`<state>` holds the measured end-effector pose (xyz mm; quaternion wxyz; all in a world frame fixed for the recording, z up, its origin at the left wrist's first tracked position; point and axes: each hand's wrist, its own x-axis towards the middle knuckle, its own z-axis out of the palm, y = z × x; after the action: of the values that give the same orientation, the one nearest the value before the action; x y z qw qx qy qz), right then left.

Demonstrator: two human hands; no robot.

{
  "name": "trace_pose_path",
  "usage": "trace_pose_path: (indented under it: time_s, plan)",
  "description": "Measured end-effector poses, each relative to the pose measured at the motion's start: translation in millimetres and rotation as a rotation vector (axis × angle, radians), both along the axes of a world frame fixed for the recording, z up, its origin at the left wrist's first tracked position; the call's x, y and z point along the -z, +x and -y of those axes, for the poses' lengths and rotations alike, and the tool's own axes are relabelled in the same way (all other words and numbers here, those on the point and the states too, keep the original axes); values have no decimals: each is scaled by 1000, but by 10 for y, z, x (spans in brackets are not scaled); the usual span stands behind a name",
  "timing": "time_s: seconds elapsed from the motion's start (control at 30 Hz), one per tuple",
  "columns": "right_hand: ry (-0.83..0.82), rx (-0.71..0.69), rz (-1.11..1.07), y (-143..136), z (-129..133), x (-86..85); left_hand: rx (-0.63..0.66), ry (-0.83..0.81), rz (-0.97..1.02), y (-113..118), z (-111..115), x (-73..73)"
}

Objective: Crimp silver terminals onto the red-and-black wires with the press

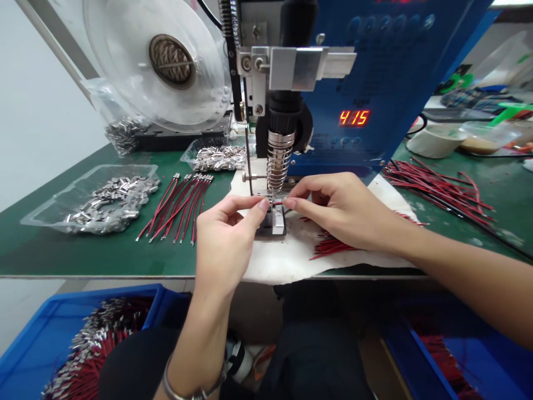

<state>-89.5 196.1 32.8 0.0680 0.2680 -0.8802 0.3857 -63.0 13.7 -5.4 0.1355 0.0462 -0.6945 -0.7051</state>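
Observation:
My left hand (227,236) is closed in a pinch at the left side of a small metal fixture (278,221); what sits between its fingertips is too small to make out. From the right, my right hand (337,208) pinches a short wire, whose red part (277,203) shows between the two hands over the fixture. Directly above stands the soldering iron tip inside a coiled spring (280,161). Under my right hand lies a bunch of red and black wires (331,246) on a white sheet (275,261).
Wires with metal connectors (179,205) lie left of my hands, beside a clear tray (45,215) of connectors. Another connector tray (216,158) stands behind. A blue machine (375,72) reads 415. More wires (437,189) lie right. Blue bins (54,316) hold wires below the table.

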Motion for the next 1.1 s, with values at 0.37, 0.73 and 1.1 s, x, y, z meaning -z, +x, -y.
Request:
trace_pose_path:
  time_s: [0.37, 0.73, 1.1]
  plan:
    - [-3, 28, 10, 24, 21, 12, -2, -22, -4, -6, 4, 19]
    - [-22, 29, 6, 28, 21, 12, 34, -17, -31, -4, 18, 41]
    - [-16, 29, -16, 19, 17, 38, -4, -20, -7, -10, -1, 0]
